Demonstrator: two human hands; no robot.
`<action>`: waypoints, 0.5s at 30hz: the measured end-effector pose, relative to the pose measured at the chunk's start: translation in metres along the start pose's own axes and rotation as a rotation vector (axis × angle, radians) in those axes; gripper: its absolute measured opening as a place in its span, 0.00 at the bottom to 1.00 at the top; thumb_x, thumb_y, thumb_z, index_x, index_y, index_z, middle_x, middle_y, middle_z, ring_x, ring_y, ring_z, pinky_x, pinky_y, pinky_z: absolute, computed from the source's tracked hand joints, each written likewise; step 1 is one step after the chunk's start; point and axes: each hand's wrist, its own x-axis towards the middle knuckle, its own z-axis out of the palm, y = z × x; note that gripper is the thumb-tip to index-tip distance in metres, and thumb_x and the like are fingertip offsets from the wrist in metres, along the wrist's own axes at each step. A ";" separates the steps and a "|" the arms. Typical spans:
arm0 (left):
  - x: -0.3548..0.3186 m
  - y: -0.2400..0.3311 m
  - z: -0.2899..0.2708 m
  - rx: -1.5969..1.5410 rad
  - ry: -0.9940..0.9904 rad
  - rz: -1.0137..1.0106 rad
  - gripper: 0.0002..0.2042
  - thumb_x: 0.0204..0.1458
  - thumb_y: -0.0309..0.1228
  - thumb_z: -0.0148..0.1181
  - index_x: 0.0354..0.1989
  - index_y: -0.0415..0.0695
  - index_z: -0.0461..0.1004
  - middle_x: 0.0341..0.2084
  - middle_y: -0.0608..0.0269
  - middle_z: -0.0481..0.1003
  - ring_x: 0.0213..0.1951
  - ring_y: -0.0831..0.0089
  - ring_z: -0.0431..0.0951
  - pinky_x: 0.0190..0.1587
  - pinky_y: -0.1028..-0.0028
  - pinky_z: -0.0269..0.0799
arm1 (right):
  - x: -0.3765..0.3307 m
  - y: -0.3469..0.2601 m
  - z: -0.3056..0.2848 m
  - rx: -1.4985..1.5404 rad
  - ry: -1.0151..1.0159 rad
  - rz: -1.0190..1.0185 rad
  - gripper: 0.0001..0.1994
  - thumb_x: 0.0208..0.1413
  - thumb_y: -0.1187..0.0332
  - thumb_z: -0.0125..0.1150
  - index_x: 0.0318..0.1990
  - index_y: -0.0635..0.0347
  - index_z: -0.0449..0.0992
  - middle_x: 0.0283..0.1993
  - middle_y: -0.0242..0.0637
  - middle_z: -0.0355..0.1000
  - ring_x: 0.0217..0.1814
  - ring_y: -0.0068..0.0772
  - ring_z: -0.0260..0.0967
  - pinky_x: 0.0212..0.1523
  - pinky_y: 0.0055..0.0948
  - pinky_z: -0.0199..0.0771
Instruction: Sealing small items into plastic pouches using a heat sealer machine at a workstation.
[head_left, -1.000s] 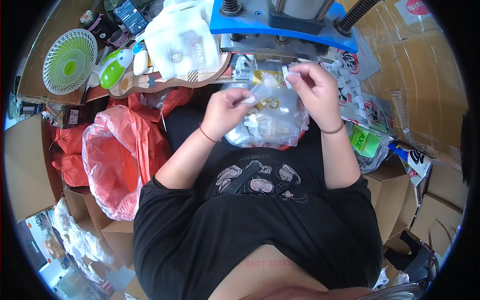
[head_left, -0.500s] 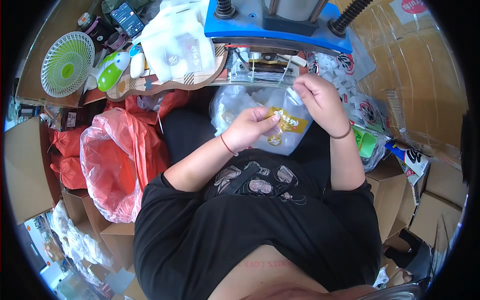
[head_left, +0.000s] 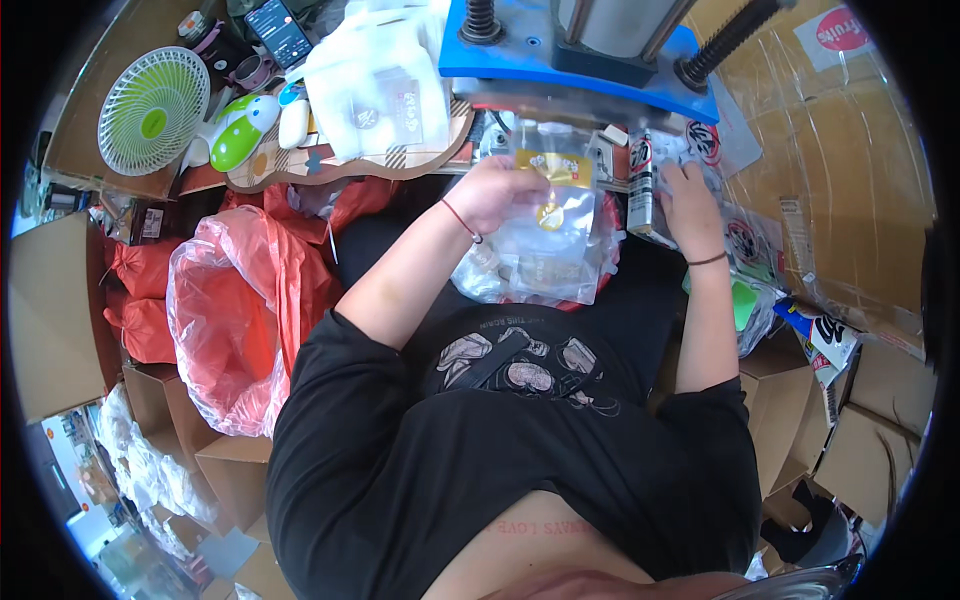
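My left hand (head_left: 497, 195) is closed on a clear plastic pouch (head_left: 570, 225) with a gold printed band, thumb and fingers pinching its left side. The pouch stands upright, its top edge at the front of a press with a blue plate (head_left: 500, 62). To the right, my right hand (head_left: 692, 210) is over a heap of small white plastic pieces (head_left: 668, 148). Its fingers are bent slightly apart and reach down among them; their tips are partly hidden. A black-and-white can-shaped thing (head_left: 641, 190) stands just left of that hand. Behind the pouch lies a bundle of clear plastic (head_left: 480, 268).
A red plastic bag (head_left: 225, 320) lines an open box on my left. On the table stand a green-and-white fan (head_left: 153, 112), a phone (head_left: 278, 32) and a stack of white pouches (head_left: 350, 70). Tall cardboard (head_left: 830, 170) walls the right side.
My left hand has moved forward with the pouch, bringing its top to the press. My right hand has left the pouch's top corner and moved right to the white pieces.
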 end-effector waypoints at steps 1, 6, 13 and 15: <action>-0.003 0.001 -0.001 0.003 0.000 0.000 0.17 0.56 0.32 0.63 0.51 0.36 0.73 0.41 0.55 0.79 0.36 0.72 0.81 0.44 0.74 0.77 | -0.003 0.003 0.005 0.007 0.019 0.005 0.13 0.51 0.73 0.63 0.45 0.61 0.73 0.45 0.49 0.66 0.47 0.57 0.69 0.45 0.46 0.72; -0.012 0.022 -0.042 0.772 0.721 0.587 0.29 0.55 0.38 0.64 0.60 0.36 0.61 0.48 0.48 0.74 0.50 0.63 0.77 0.51 0.64 0.73 | -0.011 0.033 0.012 0.120 0.142 -0.091 0.14 0.49 0.74 0.64 0.45 0.63 0.73 0.46 0.47 0.66 0.44 0.55 0.69 0.43 0.43 0.72; -0.050 0.021 -0.060 0.660 0.588 0.536 0.14 0.59 0.31 0.58 0.50 0.37 0.71 0.40 0.57 0.77 0.42 0.74 0.77 0.45 0.72 0.73 | -0.017 0.021 -0.019 0.352 0.205 0.051 0.10 0.55 0.74 0.62 0.44 0.64 0.74 0.42 0.44 0.71 0.42 0.48 0.71 0.45 0.37 0.70; -0.061 0.017 -0.055 0.620 0.541 0.520 0.10 0.61 0.28 0.56 0.47 0.37 0.75 0.37 0.60 0.78 0.39 0.77 0.77 0.43 0.74 0.73 | -0.018 0.009 -0.019 0.429 0.191 0.178 0.09 0.57 0.73 0.61 0.44 0.64 0.74 0.41 0.44 0.72 0.42 0.47 0.71 0.45 0.35 0.70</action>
